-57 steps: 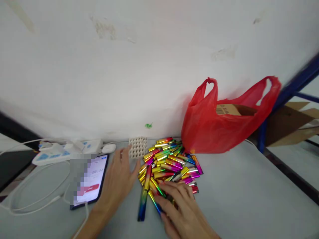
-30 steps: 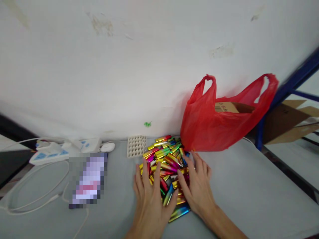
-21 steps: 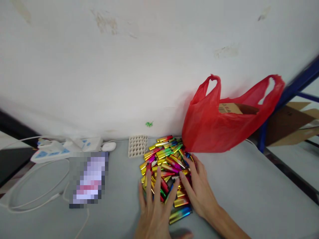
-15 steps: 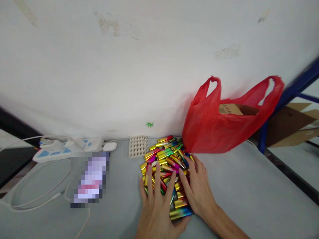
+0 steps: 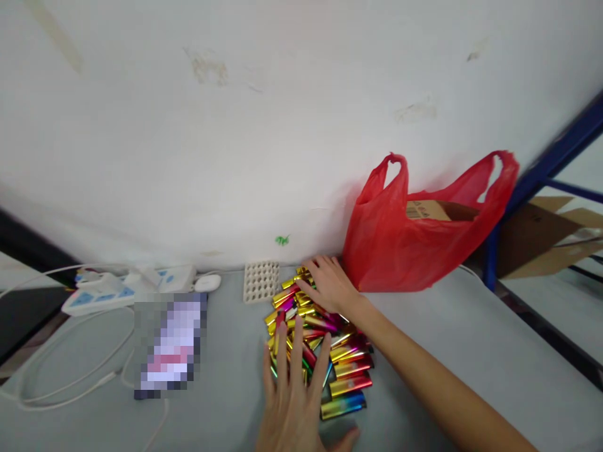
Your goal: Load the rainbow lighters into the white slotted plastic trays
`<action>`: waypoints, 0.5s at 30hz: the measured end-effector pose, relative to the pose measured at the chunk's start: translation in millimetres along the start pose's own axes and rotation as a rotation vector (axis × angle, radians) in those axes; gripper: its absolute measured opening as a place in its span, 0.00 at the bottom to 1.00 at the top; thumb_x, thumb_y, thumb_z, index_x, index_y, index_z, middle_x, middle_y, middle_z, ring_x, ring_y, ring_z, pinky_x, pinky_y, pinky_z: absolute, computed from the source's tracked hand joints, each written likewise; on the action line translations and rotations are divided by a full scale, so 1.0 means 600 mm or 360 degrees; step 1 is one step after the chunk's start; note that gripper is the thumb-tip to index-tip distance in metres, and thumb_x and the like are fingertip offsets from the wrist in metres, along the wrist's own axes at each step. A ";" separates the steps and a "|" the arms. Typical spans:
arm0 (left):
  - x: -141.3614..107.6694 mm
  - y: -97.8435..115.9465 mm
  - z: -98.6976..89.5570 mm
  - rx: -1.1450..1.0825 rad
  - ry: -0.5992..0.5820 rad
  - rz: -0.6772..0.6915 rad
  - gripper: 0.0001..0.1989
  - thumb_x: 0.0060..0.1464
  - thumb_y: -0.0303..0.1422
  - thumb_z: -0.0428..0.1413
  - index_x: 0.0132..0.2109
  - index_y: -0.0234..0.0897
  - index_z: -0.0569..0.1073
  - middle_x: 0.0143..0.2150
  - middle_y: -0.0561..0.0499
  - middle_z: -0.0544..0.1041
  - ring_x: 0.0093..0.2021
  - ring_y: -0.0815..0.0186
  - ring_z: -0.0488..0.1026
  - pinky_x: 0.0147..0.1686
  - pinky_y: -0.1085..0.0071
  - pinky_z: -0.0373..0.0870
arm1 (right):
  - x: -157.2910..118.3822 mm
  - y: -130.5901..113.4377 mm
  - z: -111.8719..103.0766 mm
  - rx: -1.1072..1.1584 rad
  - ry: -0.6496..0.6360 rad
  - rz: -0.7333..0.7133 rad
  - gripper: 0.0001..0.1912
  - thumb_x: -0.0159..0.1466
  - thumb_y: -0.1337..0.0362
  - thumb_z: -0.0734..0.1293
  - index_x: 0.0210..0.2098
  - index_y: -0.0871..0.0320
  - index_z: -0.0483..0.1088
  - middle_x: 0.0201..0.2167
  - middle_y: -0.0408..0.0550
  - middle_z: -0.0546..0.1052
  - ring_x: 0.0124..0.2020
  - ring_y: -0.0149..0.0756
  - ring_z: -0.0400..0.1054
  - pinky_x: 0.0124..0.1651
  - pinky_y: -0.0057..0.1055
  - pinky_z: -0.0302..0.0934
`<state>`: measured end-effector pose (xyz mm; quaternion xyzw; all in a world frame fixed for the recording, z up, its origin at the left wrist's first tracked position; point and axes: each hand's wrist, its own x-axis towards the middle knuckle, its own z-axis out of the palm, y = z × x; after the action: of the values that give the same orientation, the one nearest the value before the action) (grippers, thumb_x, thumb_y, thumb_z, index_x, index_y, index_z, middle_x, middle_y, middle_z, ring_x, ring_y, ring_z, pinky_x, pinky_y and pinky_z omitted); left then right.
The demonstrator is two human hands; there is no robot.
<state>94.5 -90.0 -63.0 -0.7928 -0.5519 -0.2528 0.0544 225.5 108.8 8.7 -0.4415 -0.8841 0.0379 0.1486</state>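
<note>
A heap of shiny lighters (image 5: pixel 320 323) in gold, red, magenta, green and blue lies on the grey tabletop. My left hand (image 5: pixel 296 383) rests flat over the near left of the heap, fingers spread, thumb out to the right. At the heap's far end, beside the red bag, my right hand (image 5: pixel 332 285) lies palm down with its fingers stretched over the lighters. Those under both palms are hidden. Along the near right edge a gold-and-blue lighter (image 5: pixel 343 405) and several gold-and-red ones lie roughly side by side.
A pale tray with holes (image 5: pixel 261 282) sits left of the heap by the wall. The red plastic bag (image 5: pixel 405 251) holds a cardboard box. Further left are a blurred-out phone (image 5: pixel 174 345), a white earbud case (image 5: pixel 208 283), a power strip (image 5: pixel 127 290) and cables.
My right hand has moved from the heap's right side to its far end near the wall, uncovering lighters along the right. My left hand stays nearly in place. The view has shifted slightly.
</note>
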 end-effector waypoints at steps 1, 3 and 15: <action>-0.003 -0.004 -0.004 0.0009 0.0003 0.0008 0.69 0.41 0.62 0.72 0.83 0.49 0.51 0.85 0.34 0.45 0.79 0.16 0.46 0.69 0.18 0.46 | 0.003 0.002 0.006 -0.0001 -0.0008 0.0005 0.23 0.79 0.49 0.63 0.62 0.60 0.73 0.57 0.61 0.77 0.60 0.54 0.68 0.65 0.51 0.58; -0.007 -0.015 -0.016 0.0003 0.0003 -0.0002 0.64 0.47 0.65 0.68 0.83 0.50 0.51 0.85 0.34 0.46 0.78 0.18 0.49 0.69 0.19 0.49 | -0.001 0.001 0.014 0.0000 -0.0014 0.0019 0.25 0.80 0.46 0.61 0.63 0.59 0.73 0.58 0.61 0.77 0.61 0.54 0.68 0.65 0.51 0.59; 0.078 -0.101 -0.062 -0.0064 0.0201 -0.0525 0.35 0.73 0.48 0.52 0.79 0.41 0.59 0.82 0.32 0.54 0.79 0.31 0.53 0.71 0.27 0.55 | -0.042 -0.032 0.025 -0.0039 0.0062 0.0160 0.31 0.80 0.40 0.55 0.63 0.56 0.72 0.58 0.61 0.77 0.60 0.56 0.68 0.63 0.52 0.60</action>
<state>39.4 -40.5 -20.8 -0.6751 -0.6647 -0.3186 0.0308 220.8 78.4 -7.4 -0.4877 -0.8582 0.0259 0.1582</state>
